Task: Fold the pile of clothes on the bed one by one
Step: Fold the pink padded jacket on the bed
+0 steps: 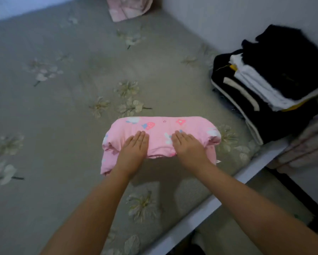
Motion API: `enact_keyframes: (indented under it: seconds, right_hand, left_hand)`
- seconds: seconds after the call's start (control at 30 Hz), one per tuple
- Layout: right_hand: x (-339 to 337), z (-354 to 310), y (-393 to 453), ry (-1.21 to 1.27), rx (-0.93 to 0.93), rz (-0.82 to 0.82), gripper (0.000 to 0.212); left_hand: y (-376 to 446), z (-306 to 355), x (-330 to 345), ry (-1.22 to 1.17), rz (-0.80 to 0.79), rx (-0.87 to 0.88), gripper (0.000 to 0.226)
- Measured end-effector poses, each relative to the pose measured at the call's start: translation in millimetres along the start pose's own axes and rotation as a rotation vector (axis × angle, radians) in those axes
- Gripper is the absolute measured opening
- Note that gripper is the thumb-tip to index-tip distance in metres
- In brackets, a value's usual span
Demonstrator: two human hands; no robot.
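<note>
Pink garment [161, 137]: nearly folded, pressed flat under left hand [134, 146] and right hand [186, 146], fingers straight. Folded stack [268, 83] done, on bed [62, 107]. Further pink cloth [128, 8] possibly left.

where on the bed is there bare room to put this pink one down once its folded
Bare sheet lies left of the pink garment and beyond it, up to the pink item at the far edge. The right side is crowded: the folded stack fills the corner by the wall, and the bed edge runs close.
</note>
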State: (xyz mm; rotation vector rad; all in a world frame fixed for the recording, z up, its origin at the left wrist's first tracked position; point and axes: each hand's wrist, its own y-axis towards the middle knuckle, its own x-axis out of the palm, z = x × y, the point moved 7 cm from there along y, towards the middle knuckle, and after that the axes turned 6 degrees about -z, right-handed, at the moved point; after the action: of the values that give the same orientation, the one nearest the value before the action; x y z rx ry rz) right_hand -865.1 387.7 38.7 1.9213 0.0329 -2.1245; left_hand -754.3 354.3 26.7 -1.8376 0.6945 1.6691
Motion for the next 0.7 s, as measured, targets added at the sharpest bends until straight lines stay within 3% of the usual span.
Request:
enact_keyframes:
  seconds: [0.2,0.3,0.5,0.7]
  right_hand:
    - [-92,152,-15,-0.139,0.305,0.031,0.028]
    - [-124,226,-35,-0.171,0.431,0.01,0.031]
    - [-143,368,-67,-0.239,0.566,0.066,0.044]
    - [-123,501,-60,-0.154,0.743,0.151,0.033]
  left_hand:
    - [121,84,-127,0.006,0.289,0.217,0.043]
    - [173,138,-177,0.071,0.384,0.355,0.048]
    - [288,243,-228,0.179,0.446,0.513,0.048]
    - [424,308,-243,0.262,0.369,0.594,0.044]
